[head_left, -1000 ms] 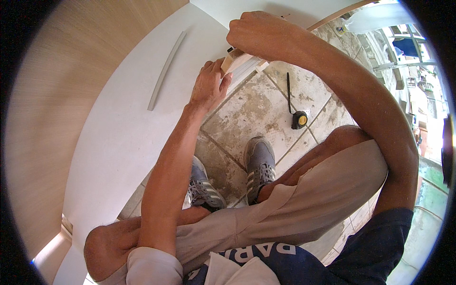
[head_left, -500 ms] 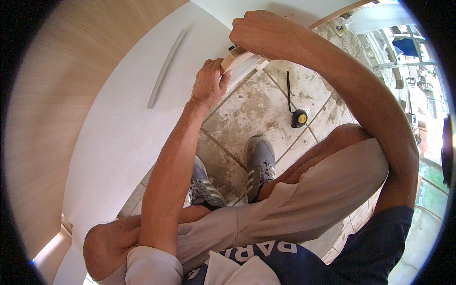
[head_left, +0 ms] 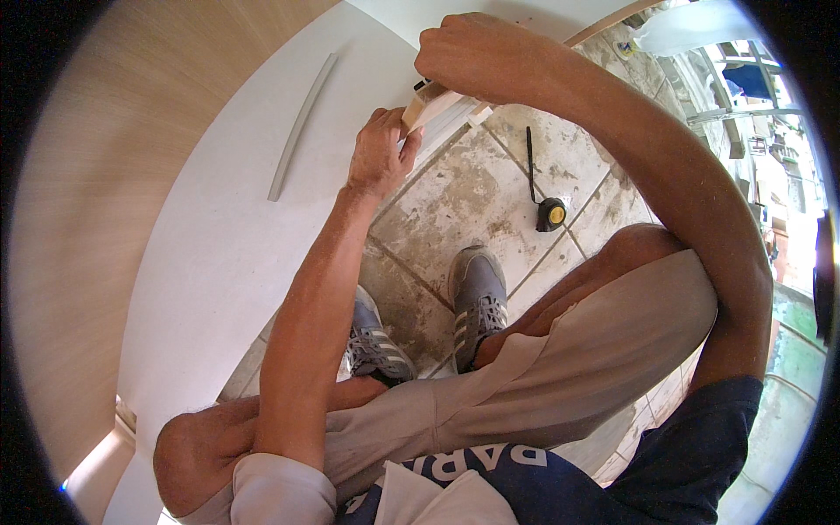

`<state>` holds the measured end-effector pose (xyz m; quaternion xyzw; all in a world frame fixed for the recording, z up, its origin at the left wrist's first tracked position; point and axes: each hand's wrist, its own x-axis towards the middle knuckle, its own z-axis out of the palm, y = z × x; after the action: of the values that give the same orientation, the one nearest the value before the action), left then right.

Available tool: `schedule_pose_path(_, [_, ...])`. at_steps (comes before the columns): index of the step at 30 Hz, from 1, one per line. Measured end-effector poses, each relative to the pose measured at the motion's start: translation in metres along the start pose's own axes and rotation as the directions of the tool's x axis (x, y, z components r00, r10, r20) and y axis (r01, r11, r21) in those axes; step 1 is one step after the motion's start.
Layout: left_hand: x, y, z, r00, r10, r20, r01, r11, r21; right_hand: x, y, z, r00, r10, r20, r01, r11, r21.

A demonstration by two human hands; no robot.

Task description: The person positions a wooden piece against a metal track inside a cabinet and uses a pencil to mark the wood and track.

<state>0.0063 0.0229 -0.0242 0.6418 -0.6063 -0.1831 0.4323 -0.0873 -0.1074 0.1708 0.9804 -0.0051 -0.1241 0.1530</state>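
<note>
My left hand [head_left: 380, 153] is closed round the near end of a pale wooden piece [head_left: 418, 108], thumb on one side and fingers on the other. Just above it, my right hand [head_left: 468, 54] is curled into a fist, knuckles up, over the far part of the wood. A small black tip [head_left: 423, 85] pokes out beneath that fist; whatever it belongs to is hidden by the hand. Both hands are at the edge of a white panel [head_left: 227, 227].
A thin grey strip [head_left: 302, 131] lies on the white panel. On the dirty tiled floor sits a black and yellow tape measure [head_left: 550, 215], its black strap stretched away from me. A wood-grain panel [head_left: 96, 201] rises at the left. My shoes [head_left: 479, 284] rest between the panel and the tape measure.
My right hand has shifted slightly left and up, and the wooden piece has tipped or moved a little left with my left hand. The view has drifted slightly.
</note>
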Motion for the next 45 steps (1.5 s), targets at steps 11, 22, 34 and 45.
schedule_pose_path(11, [0.000, 0.002, 0.000, 1.000, -0.007, 0.007, 0.006, 1.000, 0.024, 0.004, -0.004, -0.002, 0.996, 0.066, 0.066, -0.067, 0.998, 0.007])
schedule_pose_path(22, [0.004, 0.007, -0.001, 0.999, -0.048, 0.004, 0.048, 0.999, 0.023, 0.000, -0.003, 0.000, 0.999, -0.002, -0.041, 0.004, 0.999, 0.046])
schedule_pose_path(34, [0.022, 0.015, 0.004, 0.994, 0.011, -0.108, -0.033, 0.978, -0.205, 0.004, -0.003, -0.008, 0.998, 0.015, 0.062, -0.018, 0.999, 0.037])
schedule_pose_path(45, [0.023, 0.010, 0.005, 0.993, 0.059, -0.098, -0.075, 0.983, -0.169, 0.003, -0.003, -0.004, 0.999, 0.029, 0.036, -0.029, 1.000, 0.002])
